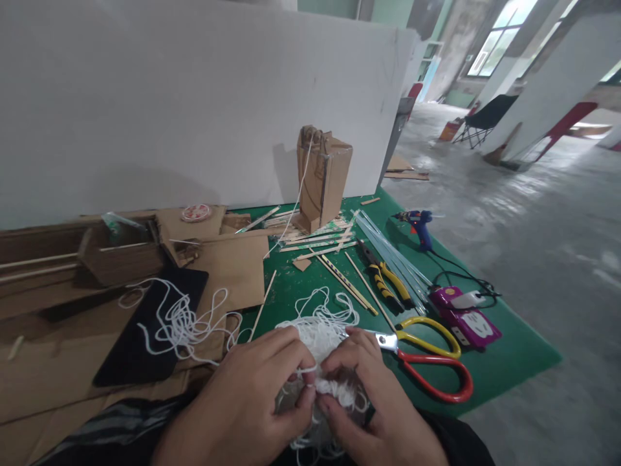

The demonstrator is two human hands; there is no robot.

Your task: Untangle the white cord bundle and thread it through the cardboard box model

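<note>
Both hands meet low in the middle of the view over a tangled bundle of white string. My left hand pinches strands with thumb and fingers closed. My right hand is curled round the bundle from the right, with its fingers closed on it. A loose trail of the same string runs left over a black sheet and some brown cardboard. One strand climbs to a small upright cardboard model at the back of the green mat.
Right of my hands lie red-and-yellow scissors, yellow-handled pliers, clear glue sticks, a blue glue gun and a purple device. Wooden sticks are scattered mid-mat. A white board stands behind; the concrete floor spreads right.
</note>
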